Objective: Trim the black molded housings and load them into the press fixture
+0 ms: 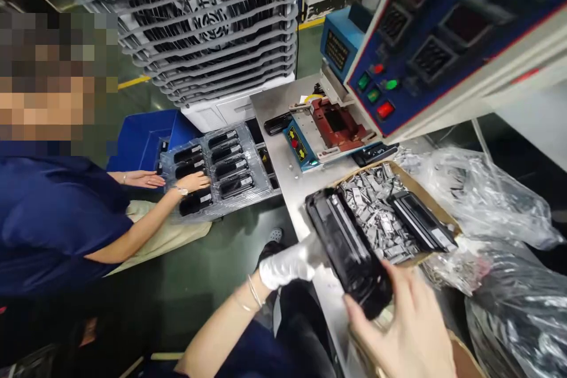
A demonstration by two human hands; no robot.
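Fan: a big grey louvred unit stands at the back, behind the bench.
Machine: blue panel with green and red buttons, up on your right; a red fixture sits on the bench below it.
Bench: steel top, running from the fixture down toward you.
Bags: crumpled clear plastic lies to the right of the box.
Tray: a clear moulded tray of black cartridges on the left, beside a blue bin — a co-worker's hand rests on it.
Box: cardboard, full of small grey parts, with one black cartridge lying along its right side.
Cartridge: long and black, held slanted over the bench edge, just left of the box — its far end is near the box's corner.
Left hand: white-gloved, fingers closed on the cartridge's left side.
Right hand: bare, closed round the cartridge's near end from below, thumb on top.
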